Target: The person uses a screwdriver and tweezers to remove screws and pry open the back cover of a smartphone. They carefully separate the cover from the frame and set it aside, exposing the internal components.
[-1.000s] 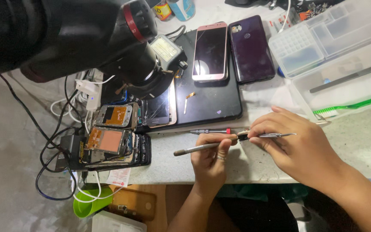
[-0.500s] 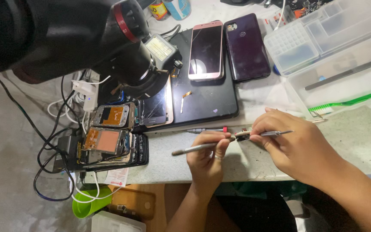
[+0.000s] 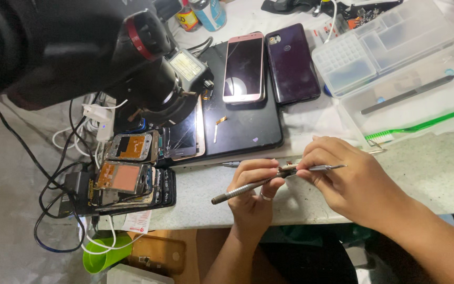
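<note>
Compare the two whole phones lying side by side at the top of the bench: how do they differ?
The pink phone lies screen up, its dark glass catching light; the purple phone lies back up, its camera showing at the top corner. The pink phone rests wholly on the black slab; the purple phone overhangs its right edge. Both lie flat, upright in view, away from both hands.

Pink phone (image 3: pixel 244 67), purple phone (image 3: pixel 292 63), green brush (image 3: pixel 421 126), blk mat (image 3: pixel 248 126).
</note>
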The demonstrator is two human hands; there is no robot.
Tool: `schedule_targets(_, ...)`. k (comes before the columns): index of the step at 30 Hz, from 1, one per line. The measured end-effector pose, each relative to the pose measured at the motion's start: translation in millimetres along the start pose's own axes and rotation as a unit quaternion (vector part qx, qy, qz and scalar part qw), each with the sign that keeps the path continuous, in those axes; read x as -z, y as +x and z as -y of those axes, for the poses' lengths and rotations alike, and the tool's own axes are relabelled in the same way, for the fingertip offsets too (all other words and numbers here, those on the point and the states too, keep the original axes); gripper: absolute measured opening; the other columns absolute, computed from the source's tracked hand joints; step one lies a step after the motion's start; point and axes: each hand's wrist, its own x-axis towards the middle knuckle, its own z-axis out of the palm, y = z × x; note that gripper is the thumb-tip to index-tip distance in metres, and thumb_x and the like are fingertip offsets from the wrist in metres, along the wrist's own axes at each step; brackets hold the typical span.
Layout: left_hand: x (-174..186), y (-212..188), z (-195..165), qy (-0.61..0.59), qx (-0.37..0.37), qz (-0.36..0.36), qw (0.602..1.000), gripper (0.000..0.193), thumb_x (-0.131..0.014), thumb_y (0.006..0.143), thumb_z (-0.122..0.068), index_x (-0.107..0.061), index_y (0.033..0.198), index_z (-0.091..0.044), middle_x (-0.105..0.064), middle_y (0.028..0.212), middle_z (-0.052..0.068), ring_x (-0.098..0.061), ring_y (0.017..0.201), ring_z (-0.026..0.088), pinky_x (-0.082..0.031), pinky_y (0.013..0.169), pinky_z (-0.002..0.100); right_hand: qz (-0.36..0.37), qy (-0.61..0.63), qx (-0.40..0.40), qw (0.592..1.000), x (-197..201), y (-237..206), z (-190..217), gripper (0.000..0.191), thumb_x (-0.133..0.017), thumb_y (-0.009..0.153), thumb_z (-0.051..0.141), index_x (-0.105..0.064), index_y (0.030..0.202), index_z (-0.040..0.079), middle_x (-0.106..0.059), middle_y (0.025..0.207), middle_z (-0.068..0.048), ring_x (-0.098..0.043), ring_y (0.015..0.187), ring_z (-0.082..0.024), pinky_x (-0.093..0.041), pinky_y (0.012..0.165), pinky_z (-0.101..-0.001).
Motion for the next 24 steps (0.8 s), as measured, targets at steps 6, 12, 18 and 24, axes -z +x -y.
schedule_targets(6, 3, 0, 4, -0.071, 0.035, 0.047, 0.996, 0.014, -0.072, 0.099, 0.001, -0.066, 0.111, 0.002, -0.072, 0.120, 0.018, -0.073, 0.110, 0.026, -0.061, 0.097, 0.033, -0.017, -0.011, 0.034, 0.999, -2, 0, -5, 0.018, -0.076, 0.085, 0.013, -0.061, 0.092, 0.004, -0.068, 0.090, -0.007, -0.068, 0.088, -0.033, -0.055, 0.099, -0.0440)
schedule_targets(12, 0, -2, 6, -0.030, 0.005, 0.041, 0.999, 0.012, -0.072, 0.100, -0.002, -0.066, 0.111, 0.000, -0.073, 0.115, 0.014, -0.073, 0.107, 0.023, -0.062, 0.093, 0.032, 0.022, 0.061, -0.030, 0.997, 4, -2, -9, 0.010, -0.071, 0.088, 0.011, -0.066, 0.093, 0.003, -0.072, 0.088, -0.003, -0.072, 0.076, -0.020, -0.043, 0.114, -0.0443)
schedule_targets(18, 0, 1, 5, -0.030, 0.012, 0.046, 0.998, 0.010, -0.070, 0.102, -0.006, -0.067, 0.109, 0.001, -0.073, 0.112, 0.013, -0.074, 0.105, 0.022, -0.062, 0.090, 0.030, 0.034, 0.079, -0.075, 0.993, 7, -5, -14, 0.009, -0.070, 0.088, 0.011, -0.067, 0.094, 0.004, -0.075, 0.091, -0.001, -0.075, 0.077, -0.018, -0.040, 0.114, -0.0456)
schedule_targets(24, 0, 4, 4, -0.008, 0.020, 0.050, 0.999, 0.011, -0.070, 0.101, -0.009, -0.067, 0.107, 0.000, -0.075, 0.110, 0.013, -0.075, 0.097, 0.021, -0.063, 0.084, 0.029, 0.034, -0.059, 0.011, 0.998, 19, -10, -25, 0.007, -0.072, 0.090, 0.018, -0.070, 0.096, 0.014, -0.077, 0.092, 0.009, -0.074, 0.080, -0.011, -0.034, 0.123, -0.0559)
